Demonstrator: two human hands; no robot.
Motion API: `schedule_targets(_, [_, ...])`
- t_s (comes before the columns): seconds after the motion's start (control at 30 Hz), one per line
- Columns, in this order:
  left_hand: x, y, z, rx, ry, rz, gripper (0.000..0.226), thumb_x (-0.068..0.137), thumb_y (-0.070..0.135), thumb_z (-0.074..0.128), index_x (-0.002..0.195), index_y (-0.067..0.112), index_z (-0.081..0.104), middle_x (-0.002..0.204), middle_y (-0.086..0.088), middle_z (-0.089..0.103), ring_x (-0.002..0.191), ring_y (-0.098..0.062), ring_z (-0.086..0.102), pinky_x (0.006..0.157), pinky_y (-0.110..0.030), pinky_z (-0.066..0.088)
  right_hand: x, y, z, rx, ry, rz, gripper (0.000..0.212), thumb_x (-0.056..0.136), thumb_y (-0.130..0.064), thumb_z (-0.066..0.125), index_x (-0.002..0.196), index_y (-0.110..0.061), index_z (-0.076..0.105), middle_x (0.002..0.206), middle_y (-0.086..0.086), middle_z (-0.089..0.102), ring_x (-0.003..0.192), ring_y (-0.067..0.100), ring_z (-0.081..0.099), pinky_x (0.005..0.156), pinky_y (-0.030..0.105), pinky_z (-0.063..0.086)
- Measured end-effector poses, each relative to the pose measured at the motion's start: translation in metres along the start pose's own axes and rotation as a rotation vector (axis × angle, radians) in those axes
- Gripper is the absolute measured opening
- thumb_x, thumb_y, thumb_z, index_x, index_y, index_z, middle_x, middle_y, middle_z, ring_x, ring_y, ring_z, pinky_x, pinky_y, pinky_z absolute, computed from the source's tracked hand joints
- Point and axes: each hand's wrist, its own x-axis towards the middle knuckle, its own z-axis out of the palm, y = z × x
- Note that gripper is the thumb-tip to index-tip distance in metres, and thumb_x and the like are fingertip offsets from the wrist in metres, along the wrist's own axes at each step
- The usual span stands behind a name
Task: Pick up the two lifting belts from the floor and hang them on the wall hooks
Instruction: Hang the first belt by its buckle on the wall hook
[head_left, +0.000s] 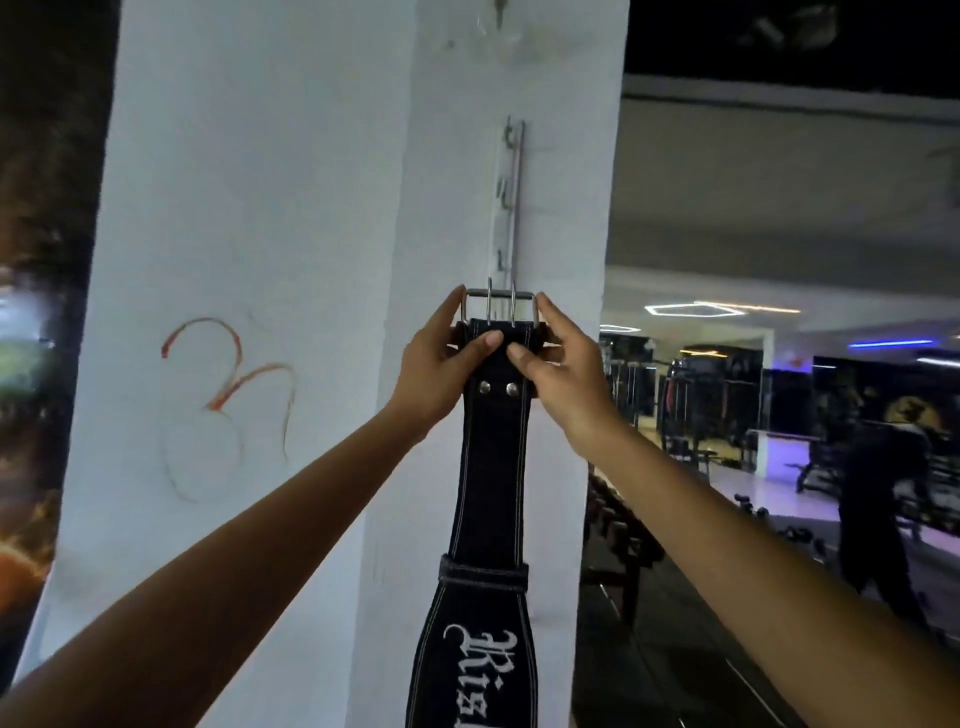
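Left hand & right hand pinch black leather lifting belt at frame centre; steel buckle prob. near lowest hook of metal hook rail — lift, seat frame over hook.

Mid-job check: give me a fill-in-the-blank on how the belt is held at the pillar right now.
1. The black stitched lifting belt is gripped by ____ hands.
2. Its silver metal buckle points ____.
3. The metal hook rail on the white pillar runs ____.
4. The left hand and right hand hold the belt just below the ____.

Missing words: both; up; vertically; buckle
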Motion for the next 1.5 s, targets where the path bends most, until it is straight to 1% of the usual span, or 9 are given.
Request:
schedule_targets(0.37, [0.089, 0.001, 0.008, 0.020, 0.030, -0.083, 0.079, 0.084, 0.040, 0.069, 0.151, 0.032, 0.028, 0.129, -0.014, 0.064, 0.114, -0.026, 0.065, 0.100, -0.046, 0.051, 0.091, -0.013, 0.009, -0.094, -0.021, 0.081, 0.066, 0.093, -0.015, 0.062, 0.152, -0.023, 0.033, 0.151, 0.009, 0.048, 0.134, 0.023, 0.051, 0.111, 0.034, 0.042])
schedule_targets(0.53, [0.055, -0.010, 0.007, 0.123, 0.049, -0.085, 0.054, 0.093, 0.039, 0.060, 0.144, 0.030, 0.045, 0.088, -0.009, 0.068, 0.087, -0.025, 0.070, 0.072, -0.039, 0.062, 0.069, 0.004, 0.012, -0.160, -0.031, 0.081, 0.061, 0.093, -0.024, 0.061, 0.150, -0.025, 0.038, 0.137, 0.009, 0.061, 0.124, 0.024, 0.059, 0.107, 0.039, 0.047])
schedule_targets(0.63, [0.031, -0.013, 0.005, 0.282, 0.148, -0.062, 0.056, 0.093, 0.040, 0.059, 0.143, 0.018, 0.045, 0.092, -0.014, 0.068, 0.089, -0.028, 0.069, 0.080, -0.042, 0.059, 0.050, 0.012, 0.013, -0.208, 0.040, 0.082, 0.063, 0.092, -0.030, 0.063, 0.149, -0.021, 0.039, 0.128, 0.016, 0.059, 0.118, 0.029, 0.059, 0.106, 0.041, 0.046])
schedule_targets(0.7, [0.003, -0.021, 0.005, 0.430, 0.225, 0.004, 0.052, 0.093, 0.038, 0.060, 0.138, 0.016, 0.048, 0.101, -0.006, 0.062, 0.096, -0.024, 0.061, 0.084, -0.032, 0.049, 0.025, 0.017, 0.016, -0.260, 0.086, 0.050, 0.060, 0.091, -0.024, 0.066, 0.146, -0.014, 0.044, 0.126, 0.020, 0.055, 0.119, 0.032, 0.054, 0.105, 0.039, 0.043])
schedule_targets(0.87, [-0.105, -0.033, 0.011, 0.456, 0.202, 0.108, 0.024, 0.093, 0.028, 0.062, 0.114, 0.017, 0.059, 0.085, 0.004, 0.058, 0.075, -0.007, 0.055, 0.065, -0.012, 0.040, -0.074, 0.041, 0.020, -0.196, 0.210, 0.027, 0.037, 0.087, -0.016, 0.071, 0.122, -0.006, 0.062, 0.116, 0.015, 0.062, 0.103, 0.020, 0.059, 0.087, 0.021, 0.042])
schedule_targets(1.0, [-0.186, -0.050, 0.019, 0.312, 0.074, -0.066, 0.006, 0.092, 0.023, 0.064, 0.097, 0.020, 0.062, 0.076, -0.001, 0.068, 0.065, -0.013, 0.063, 0.059, -0.022, 0.050, -0.165, 0.074, 0.022, -0.176, 0.225, 0.101, 0.023, 0.087, -0.016, 0.071, 0.108, -0.008, 0.066, 0.098, 0.009, 0.067, 0.088, 0.017, 0.062, 0.077, 0.025, 0.051])
schedule_targets(1.1, [-0.244, -0.071, 0.024, 0.307, 0.021, -0.228, 0.008, 0.092, 0.023, 0.065, 0.093, 0.016, 0.065, 0.074, -0.008, 0.069, 0.066, -0.020, 0.064, 0.061, -0.032, 0.052, -0.235, 0.091, 0.021, -0.126, 0.222, 0.214, 0.014, 0.087, -0.012, 0.070, 0.100, -0.010, 0.066, 0.085, 0.001, 0.067, 0.076, 0.005, 0.062, 0.065, 0.011, 0.048])
schedule_targets(1.3, [-0.351, -0.120, 0.037, 0.360, -0.102, -0.532, 0.011, 0.091, 0.021, 0.065, 0.096, 0.012, 0.068, 0.079, 0.002, 0.067, 0.071, -0.010, 0.064, 0.062, -0.013, 0.047, -0.355, 0.128, 0.024, -0.105, 0.111, 0.510, 0.010, 0.087, -0.010, 0.071, 0.096, -0.009, 0.066, 0.078, -0.011, 0.063, 0.071, -0.008, 0.061, 0.063, 0.004, 0.044])
schedule_targets(1.5, [-0.458, -0.168, 0.044, 0.448, -0.196, -0.856, 0.017, 0.091, 0.021, 0.064, 0.098, 0.007, 0.068, 0.082, -0.005, 0.068, 0.071, -0.019, 0.061, 0.061, -0.015, 0.047, -0.465, 0.175, 0.028, -0.184, -0.015, 0.786, 0.010, 0.086, -0.013, 0.072, 0.094, -0.007, 0.068, 0.082, -0.005, 0.067, 0.074, 0.011, 0.066, 0.072, 0.037, 0.060])
